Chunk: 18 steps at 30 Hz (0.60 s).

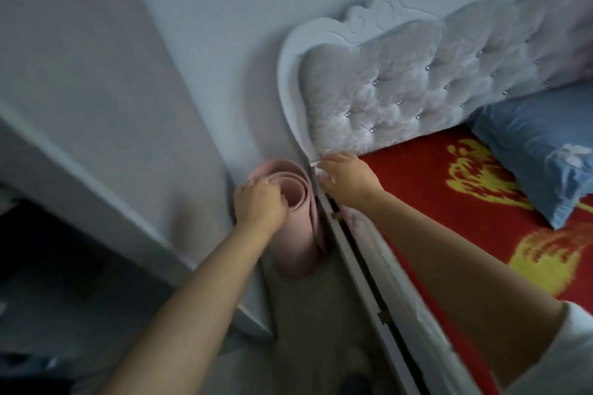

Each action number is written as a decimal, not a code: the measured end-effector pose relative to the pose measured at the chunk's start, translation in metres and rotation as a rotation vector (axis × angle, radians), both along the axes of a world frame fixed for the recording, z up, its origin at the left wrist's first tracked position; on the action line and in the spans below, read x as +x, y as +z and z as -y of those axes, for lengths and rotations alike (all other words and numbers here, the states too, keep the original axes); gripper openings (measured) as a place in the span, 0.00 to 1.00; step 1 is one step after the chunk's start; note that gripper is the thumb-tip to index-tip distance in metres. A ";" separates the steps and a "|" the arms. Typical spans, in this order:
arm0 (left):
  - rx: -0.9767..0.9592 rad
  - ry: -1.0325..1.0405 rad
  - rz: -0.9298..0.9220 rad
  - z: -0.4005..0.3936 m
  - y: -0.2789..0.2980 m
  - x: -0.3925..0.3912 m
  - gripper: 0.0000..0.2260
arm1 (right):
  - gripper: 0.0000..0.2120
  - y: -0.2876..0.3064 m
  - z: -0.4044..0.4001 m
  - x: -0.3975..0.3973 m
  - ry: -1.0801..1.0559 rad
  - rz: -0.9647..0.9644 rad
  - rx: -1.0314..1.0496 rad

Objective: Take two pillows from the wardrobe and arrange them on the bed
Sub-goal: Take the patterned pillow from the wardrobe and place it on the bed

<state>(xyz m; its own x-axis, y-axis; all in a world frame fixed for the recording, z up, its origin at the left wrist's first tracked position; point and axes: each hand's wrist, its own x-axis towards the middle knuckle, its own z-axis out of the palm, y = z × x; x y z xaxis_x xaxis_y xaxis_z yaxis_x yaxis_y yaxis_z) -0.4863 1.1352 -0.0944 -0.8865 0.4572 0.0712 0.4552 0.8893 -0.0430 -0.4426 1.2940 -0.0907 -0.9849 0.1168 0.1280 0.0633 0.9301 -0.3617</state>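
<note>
Right forearm: crosses the bed point(426, 189) edge, nearest the camera.
Right hand point(348, 178): fingers curled at the mattress corner by the headboard point(401, 90); whether they pinch the cover I cannot tell, the view is blurred.
Left hand point(260, 204): clenched on the rim of an upright pink rolled mat point(296, 234) between wall and bed.
Pillow point(532, 151): blue, lying on the red cover against the headboard, well apart from both hands.
Handling: likely soft, light, floppy; best taken by two corners or both short sides.

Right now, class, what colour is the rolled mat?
Pale pink rolled mat, shown in the head view.
</note>
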 end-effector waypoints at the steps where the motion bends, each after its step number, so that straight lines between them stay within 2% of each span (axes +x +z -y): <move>1: 0.003 0.026 -0.004 0.025 0.006 0.018 0.13 | 0.16 0.007 0.024 0.010 0.022 -0.026 -0.009; 6: 0.082 0.318 -0.058 0.188 0.039 0.103 0.13 | 0.14 0.035 0.164 0.058 0.226 -0.119 -0.073; 10: 0.064 0.522 -0.051 0.303 0.053 0.140 0.14 | 0.14 0.048 0.269 0.076 0.420 -0.158 -0.065; 14: 0.007 0.630 -0.037 0.393 0.050 0.157 0.15 | 0.16 0.053 0.366 0.059 0.578 -0.095 -0.019; 18: -0.056 0.696 -0.061 0.467 0.050 0.139 0.16 | 0.16 0.053 0.442 0.016 0.581 -0.049 -0.005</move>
<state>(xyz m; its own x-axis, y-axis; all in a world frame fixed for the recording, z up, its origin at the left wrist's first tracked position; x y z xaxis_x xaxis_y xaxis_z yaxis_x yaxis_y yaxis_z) -0.3474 0.6682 -0.0448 -0.9698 -0.2105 0.1235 -0.2236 0.9691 -0.1043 -0.4262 0.8524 -0.0374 -0.8803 -0.4405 0.1760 -0.4741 0.8056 -0.3554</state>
